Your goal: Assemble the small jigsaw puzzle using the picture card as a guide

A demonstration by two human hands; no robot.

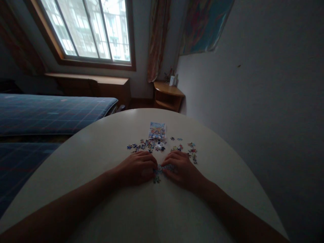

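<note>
Both my hands rest on a round white table (pixel 106 141), fingertips almost meeting. My left hand (pixel 138 168) and my right hand (pixel 180 167) have their fingers curled and pressed on a small cluster of joined puzzle pieces (pixel 160 168) between them. One more small piece (pixel 156 180) lies just below the fingertips. Several loose puzzle pieces (pixel 149 145) are scattered beyond my left hand, and others (pixel 192 152) beyond my right. A small printed picture card (pixel 157 130) lies flat farther back.
A bed with a blue checked cover (pixel 50 113) stands left of the table. A wooden corner shelf (pixel 167 94) and a low wooden cabinet (pixel 101 86) sit under the window (pixel 88 30). A grey wall (pixel 265 101) runs close along the right.
</note>
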